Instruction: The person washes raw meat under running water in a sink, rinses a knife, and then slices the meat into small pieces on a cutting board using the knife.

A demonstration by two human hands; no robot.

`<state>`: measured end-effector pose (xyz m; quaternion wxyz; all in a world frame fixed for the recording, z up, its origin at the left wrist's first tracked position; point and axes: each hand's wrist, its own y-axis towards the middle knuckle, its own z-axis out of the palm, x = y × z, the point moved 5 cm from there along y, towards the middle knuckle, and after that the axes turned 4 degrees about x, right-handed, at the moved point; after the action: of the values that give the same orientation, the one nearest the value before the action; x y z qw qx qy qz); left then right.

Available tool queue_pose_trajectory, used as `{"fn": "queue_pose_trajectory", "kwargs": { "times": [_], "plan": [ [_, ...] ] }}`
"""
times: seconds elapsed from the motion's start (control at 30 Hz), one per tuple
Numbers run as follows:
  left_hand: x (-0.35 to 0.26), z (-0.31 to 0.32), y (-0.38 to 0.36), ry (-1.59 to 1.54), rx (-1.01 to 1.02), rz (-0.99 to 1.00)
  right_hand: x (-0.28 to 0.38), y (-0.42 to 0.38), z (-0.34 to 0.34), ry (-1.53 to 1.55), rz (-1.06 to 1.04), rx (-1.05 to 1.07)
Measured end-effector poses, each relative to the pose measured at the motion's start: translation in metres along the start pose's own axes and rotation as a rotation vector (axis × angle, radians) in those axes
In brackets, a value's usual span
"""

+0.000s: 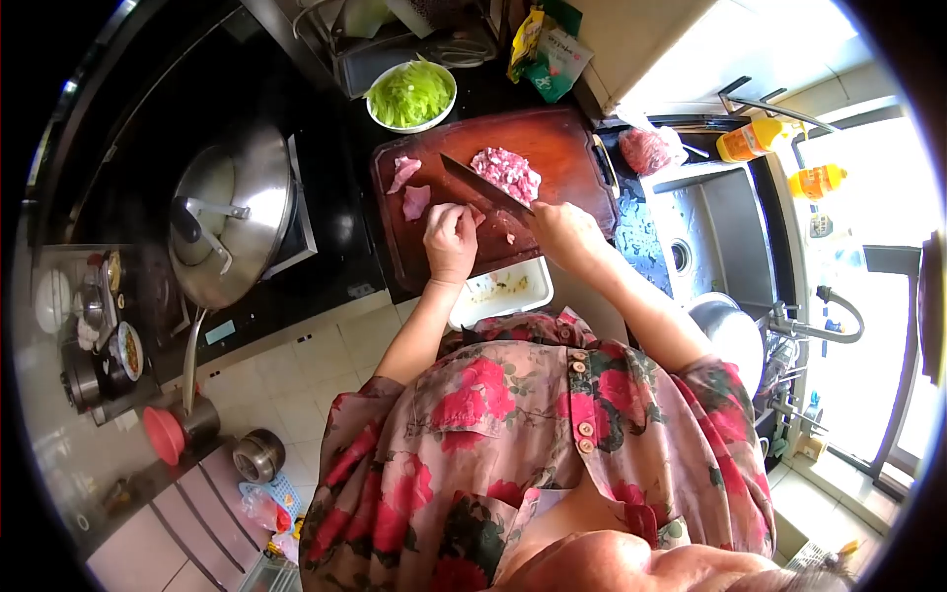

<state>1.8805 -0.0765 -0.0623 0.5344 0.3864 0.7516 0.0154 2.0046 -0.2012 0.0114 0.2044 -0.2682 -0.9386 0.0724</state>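
Note:
A reddish-brown cutting board [552, 138] lies on the counter in front of me. My right hand [567, 235] is wrapped round the handle of a kitchen knife [478, 180], its dark blade angled up and left across the board. Chopped pink meat [506, 173] is heaped just beyond the blade. My left hand [451, 240] is closed, fingers curled, pressing a small piece of meat [477, 214] to the board near the blade. Two larger meat slices [416, 201] lie at the board's left. Nearest my body is a white tray [538, 287], partly under the board's edge.
A white bowl of sliced green vegetable [410, 94] stands behind the board. To the left, a lidded pan [237, 212] sits on the stove. On the right are a metal sink [725, 222], a bag of meat [652, 150] and a yellow bottle [755, 140]. Seasoning packets [560, 61] stand at the back.

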Motion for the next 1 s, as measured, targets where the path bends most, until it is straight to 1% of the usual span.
{"fn": "queue_pose_trajectory", "kwargs": {
  "times": [0.03,0.07,0.13,0.2,0.27,0.3,0.33,0.4,0.43,0.47,0.53,0.7,0.77,0.8,0.87,0.9,0.93,1.0],
  "plan": [
    [-0.001,-0.003,0.0,0.019,-0.014,0.01,0.001,-0.01,-0.007,-0.016,-0.049,0.013],
    [0.0,-0.002,0.0,0.017,-0.014,0.002,0.0,-0.016,-0.008,-0.018,-0.048,0.02],
    [0.002,0.0,-0.002,0.097,0.02,0.017,0.002,-0.023,-0.002,-0.037,-0.064,0.071],
    [0.003,0.008,-0.004,0.134,0.1,0.053,0.003,-0.015,0.012,-0.076,-0.077,0.066],
    [0.004,0.01,-0.005,0.176,0.147,0.065,0.006,0.002,0.031,0.032,-0.099,0.021],
    [0.003,0.009,-0.005,0.194,0.165,0.062,0.012,0.014,0.041,-0.129,-0.084,0.081],
    [0.003,0.01,0.0,0.201,0.152,0.083,0.02,0.022,0.037,-0.11,-0.102,-0.04],
    [0.002,0.009,-0.003,0.189,0.12,0.077,0.01,0.033,0.033,-0.042,-0.046,0.018],
    [0.003,0.009,-0.003,0.154,0.1,0.075,0.009,0.028,0.026,-0.177,-0.105,0.109],
    [0.002,0.009,-0.002,0.153,0.093,0.073,0.009,0.023,0.013,-0.183,-0.109,0.109],
    [0.005,0.006,-0.005,0.079,0.051,-0.018,0.006,0.005,-0.005,-0.062,0.006,0.098],
    [0.002,-0.001,-0.001,0.063,0.015,-0.05,-0.002,-0.017,0.002,-0.015,-0.068,0.074],
    [-0.005,0.001,0.004,0.002,0.074,-0.094,-0.006,-0.015,0.014,-0.08,-0.055,0.11],
    [0.005,0.008,0.0,0.127,0.115,0.023,-0.006,-0.015,0.016,-0.076,-0.057,0.118],
    [0.004,0.009,0.002,0.161,0.109,0.063,-0.007,-0.014,0.011,0.002,-0.048,0.085],
    [0.004,0.009,0.002,0.165,0.112,0.06,-0.008,-0.013,0.004,0.056,-0.014,0.084],
    [0.003,0.008,0.003,0.154,0.098,0.053,-0.009,-0.015,-0.004,0.095,-0.036,-0.006],
    [0.003,0.006,0.001,0.145,0.089,0.034,-0.01,-0.019,-0.016,0.11,-0.036,-0.054]
  ]
}}
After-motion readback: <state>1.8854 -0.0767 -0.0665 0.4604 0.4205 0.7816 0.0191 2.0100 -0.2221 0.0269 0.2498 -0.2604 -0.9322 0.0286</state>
